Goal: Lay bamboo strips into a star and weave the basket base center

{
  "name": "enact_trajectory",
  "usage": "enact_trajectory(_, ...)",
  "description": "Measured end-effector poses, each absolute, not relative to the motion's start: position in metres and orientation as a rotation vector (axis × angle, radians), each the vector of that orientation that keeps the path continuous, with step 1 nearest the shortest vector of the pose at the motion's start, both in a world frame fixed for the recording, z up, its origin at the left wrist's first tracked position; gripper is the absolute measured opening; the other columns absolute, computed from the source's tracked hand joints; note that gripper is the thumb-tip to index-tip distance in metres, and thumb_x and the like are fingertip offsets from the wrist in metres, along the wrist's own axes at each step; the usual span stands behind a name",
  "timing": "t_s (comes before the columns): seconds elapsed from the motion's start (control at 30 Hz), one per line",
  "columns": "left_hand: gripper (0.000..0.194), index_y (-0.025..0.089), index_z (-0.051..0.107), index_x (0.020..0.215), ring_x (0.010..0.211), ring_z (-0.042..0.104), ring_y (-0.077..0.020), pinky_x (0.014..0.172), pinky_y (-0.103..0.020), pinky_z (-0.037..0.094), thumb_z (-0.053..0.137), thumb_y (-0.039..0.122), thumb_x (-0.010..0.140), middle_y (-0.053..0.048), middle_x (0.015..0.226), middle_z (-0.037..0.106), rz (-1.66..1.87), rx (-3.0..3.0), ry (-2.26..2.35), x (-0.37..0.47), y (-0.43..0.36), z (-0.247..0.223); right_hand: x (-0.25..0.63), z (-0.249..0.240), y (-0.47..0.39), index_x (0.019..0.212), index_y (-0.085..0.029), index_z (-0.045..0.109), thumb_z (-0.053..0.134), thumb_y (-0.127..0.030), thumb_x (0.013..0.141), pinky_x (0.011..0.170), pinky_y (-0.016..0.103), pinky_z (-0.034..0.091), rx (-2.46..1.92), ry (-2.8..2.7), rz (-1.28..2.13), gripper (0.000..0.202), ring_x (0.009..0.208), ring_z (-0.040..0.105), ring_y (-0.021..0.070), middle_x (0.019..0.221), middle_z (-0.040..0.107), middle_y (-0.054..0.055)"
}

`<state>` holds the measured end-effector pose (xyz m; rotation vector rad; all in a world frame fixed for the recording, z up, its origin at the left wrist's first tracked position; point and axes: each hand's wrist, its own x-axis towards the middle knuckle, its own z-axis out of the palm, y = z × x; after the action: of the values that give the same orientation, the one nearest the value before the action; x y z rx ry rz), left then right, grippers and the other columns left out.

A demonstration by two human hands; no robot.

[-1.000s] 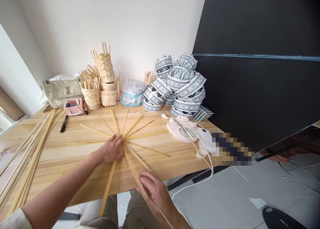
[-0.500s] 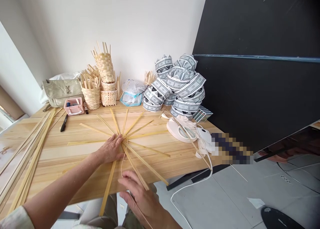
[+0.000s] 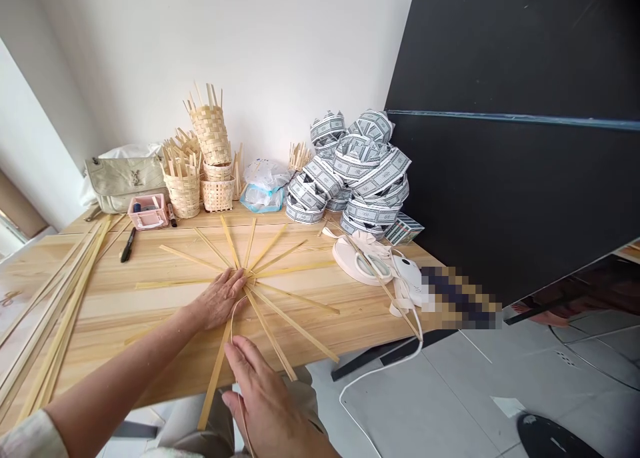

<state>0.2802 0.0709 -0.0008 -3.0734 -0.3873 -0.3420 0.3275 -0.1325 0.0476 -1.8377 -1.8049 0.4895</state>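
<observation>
Flat bamboo strips (image 3: 280, 325) radiate like spokes from a crossing point on the wooden table (image 3: 165, 325). My left hand (image 3: 223, 298) presses down on the strips just left of this centre, its fingers close together. A thin bamboo strand (image 3: 233, 319) bows out from the centre, with a small loop around the crossing. It runs down to my right hand (image 3: 267, 395), which is loosely closed around it in front of the table's near edge. The strand's tail hangs below the thumb. My left fingers hide part of the crossing.
Long loose strips (image 3: 65, 325) lie at the left. Behind stand woven baskets (image 3: 210, 135), a pink box (image 3: 149, 213), a handbag (image 3: 127, 183) and a pile of patterned paper crowns (image 3: 357, 165). A black marker (image 3: 128, 245), a ribbon roll (image 3: 353, 261) and a white cable (image 3: 380, 368) are also present.
My right hand has moved left and slightly up with the thin strand, which now bows further left. My left hand stays on the crossing.
</observation>
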Motion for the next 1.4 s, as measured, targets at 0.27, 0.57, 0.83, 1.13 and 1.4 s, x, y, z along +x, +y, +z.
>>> enact_trajectory(0.27,0.043,0.012,0.035,0.126,0.126,0.025,-0.0273,0.099,-0.048,0.025,0.023,0.033,0.09,-0.017,0.133,0.036,-0.336,-3.103,-0.36,0.278,0.075,-0.007,0.331,0.051,-0.131,0.136,-0.011,0.016,0.047,-0.004,0.071,0.092,0.029,0.04,-1.737,-2.007,0.475,0.073,0.119,0.038,0.0216,0.133,0.037,0.015)
enact_trajectory(0.57,0.043,0.009,0.037,0.125,0.127,0.022,-0.0307,0.099,-0.048,0.027,0.027,0.03,0.089,-0.017,0.134,0.036,-0.311,-3.109,-0.42,0.277,0.074,-0.007,0.388,0.112,-0.14,0.097,-0.025,0.057,0.039,-0.014,0.082,0.061,0.019,0.043,-1.72,-1.737,0.627,0.026,0.068,0.058,0.0105,0.074,0.063,-0.004)
enact_trajectory(0.83,0.04,0.015,0.04,0.123,0.127,0.022,-0.028,0.098,-0.049,0.03,0.028,0.033,0.09,-0.015,0.132,0.039,-0.475,-3.108,-0.482,0.277,0.072,-0.015,0.413,0.034,-0.087,0.084,-0.021,0.056,0.048,-0.01,0.073,0.065,0.027,0.043,-2.14,-1.768,0.097,0.017,0.077,0.057,0.0174,0.084,0.06,0.004)
enact_trajectory(1.13,0.039,0.011,0.043,0.121,0.126,0.023,-0.0299,0.099,-0.046,0.031,0.031,0.025,0.087,-0.017,0.134,0.033,-0.487,-3.146,-0.59,0.278,0.068,-0.011,0.407,0.022,-0.084,0.091,-0.019,0.058,0.04,-0.006,0.075,0.061,0.025,0.044,-2.173,-1.82,0.04,0.027,0.073,0.057,0.0167,0.081,0.059,0.004)
enact_trajectory(1.4,0.041,0.006,0.038,0.12,0.126,0.025,-0.0279,0.102,-0.044,0.028,0.034,0.017,0.081,-0.019,0.132,0.035,-0.419,-3.204,-0.601,0.277,0.07,-0.007,0.392,0.025,-0.084,0.1,-0.016,0.055,0.039,-0.003,0.075,0.065,0.025,0.044,-2.205,-1.852,0.189,0.033,0.077,0.057,0.0176,0.087,0.058,0.007)
